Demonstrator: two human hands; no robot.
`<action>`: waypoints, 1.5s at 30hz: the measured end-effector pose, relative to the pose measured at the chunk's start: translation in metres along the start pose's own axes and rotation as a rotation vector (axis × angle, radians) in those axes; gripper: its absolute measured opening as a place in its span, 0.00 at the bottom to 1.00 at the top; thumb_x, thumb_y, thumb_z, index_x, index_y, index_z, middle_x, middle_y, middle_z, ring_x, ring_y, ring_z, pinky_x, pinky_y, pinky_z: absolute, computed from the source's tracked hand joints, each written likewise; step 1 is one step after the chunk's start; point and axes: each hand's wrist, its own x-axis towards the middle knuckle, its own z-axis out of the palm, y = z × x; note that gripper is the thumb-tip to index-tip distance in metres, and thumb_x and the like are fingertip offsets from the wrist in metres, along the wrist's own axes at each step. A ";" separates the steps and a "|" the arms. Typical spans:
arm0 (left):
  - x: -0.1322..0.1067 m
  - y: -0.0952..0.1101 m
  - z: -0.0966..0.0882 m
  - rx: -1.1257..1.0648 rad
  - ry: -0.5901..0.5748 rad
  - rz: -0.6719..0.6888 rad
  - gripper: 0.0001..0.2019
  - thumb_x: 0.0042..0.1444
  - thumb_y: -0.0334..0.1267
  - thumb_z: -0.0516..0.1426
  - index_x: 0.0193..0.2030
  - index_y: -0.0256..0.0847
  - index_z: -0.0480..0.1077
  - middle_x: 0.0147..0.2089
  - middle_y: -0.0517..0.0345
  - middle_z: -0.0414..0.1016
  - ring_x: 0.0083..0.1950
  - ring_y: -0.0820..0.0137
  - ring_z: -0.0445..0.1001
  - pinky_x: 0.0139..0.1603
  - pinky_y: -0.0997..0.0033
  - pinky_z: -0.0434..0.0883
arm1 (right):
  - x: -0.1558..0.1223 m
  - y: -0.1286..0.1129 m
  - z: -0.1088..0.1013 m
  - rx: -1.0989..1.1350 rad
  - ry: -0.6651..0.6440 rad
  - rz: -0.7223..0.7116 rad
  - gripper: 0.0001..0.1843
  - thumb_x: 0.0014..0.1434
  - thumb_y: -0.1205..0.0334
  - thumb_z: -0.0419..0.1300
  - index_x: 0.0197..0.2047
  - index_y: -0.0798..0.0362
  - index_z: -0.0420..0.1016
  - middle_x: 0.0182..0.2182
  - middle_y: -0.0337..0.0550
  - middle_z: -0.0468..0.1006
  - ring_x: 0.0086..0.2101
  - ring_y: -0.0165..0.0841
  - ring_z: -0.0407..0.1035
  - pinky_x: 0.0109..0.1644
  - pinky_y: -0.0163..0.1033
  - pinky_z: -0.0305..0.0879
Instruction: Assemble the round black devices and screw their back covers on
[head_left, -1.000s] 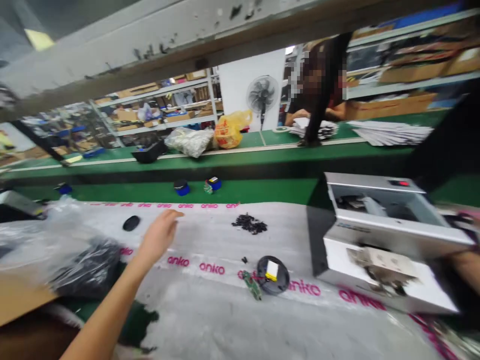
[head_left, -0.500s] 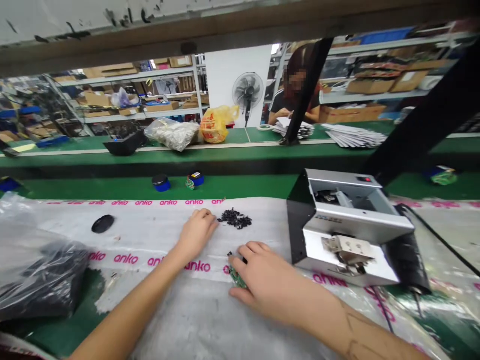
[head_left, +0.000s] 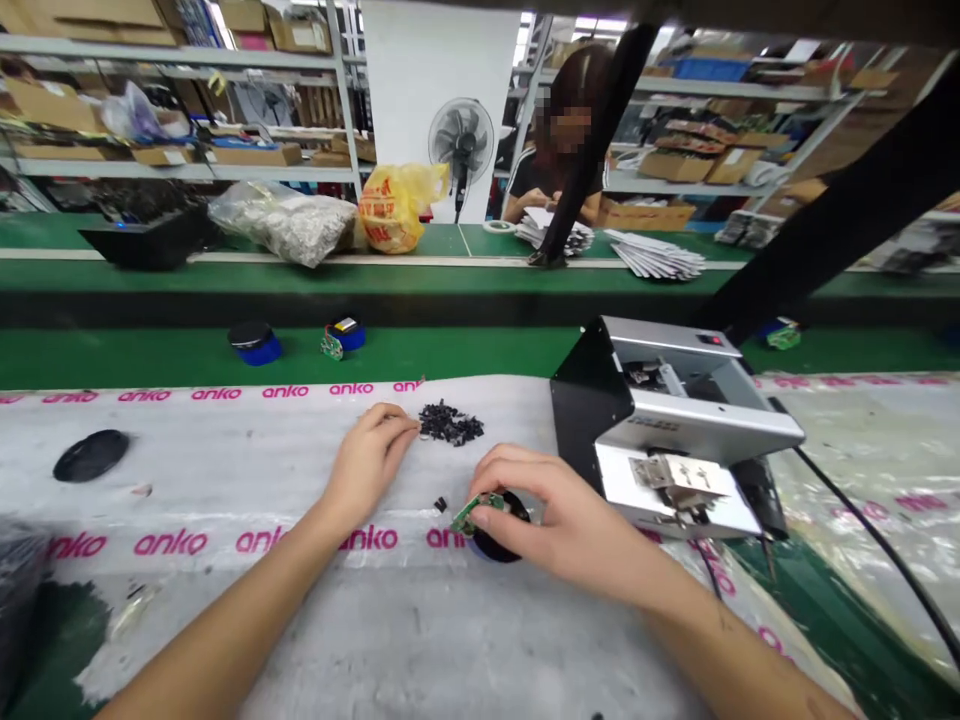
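My right hand is closed around a small green circuit board joined to a round black part, just above the white "anko" plastic sheet. My left hand rests on the sheet with its fingers pinched at the left edge of a pile of small black pieces. What the fingertips hold is too small to make out. One loose black piece lies between the hands.
A silver and black machine stands to the right, its cable trailing off. A black disc lies far left. Two blue round parts sit on the green belt. Across it a person sits by stacks of paper.
The camera tilted down. My right hand lifted the circuit board and round black part off the sheet. My left hand shifted slightly and pinched at the pile of black pieces.
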 end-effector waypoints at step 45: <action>-0.036 0.034 -0.004 -0.976 -0.530 -0.278 0.05 0.55 0.29 0.63 0.36 0.41 0.80 0.34 0.59 0.75 0.33 0.76 0.73 0.34 0.78 0.70 | -0.009 0.014 0.017 -0.518 0.307 -0.369 0.11 0.63 0.75 0.54 0.47 0.61 0.73 0.44 0.54 0.76 0.43 0.39 0.72 0.46 0.43 0.74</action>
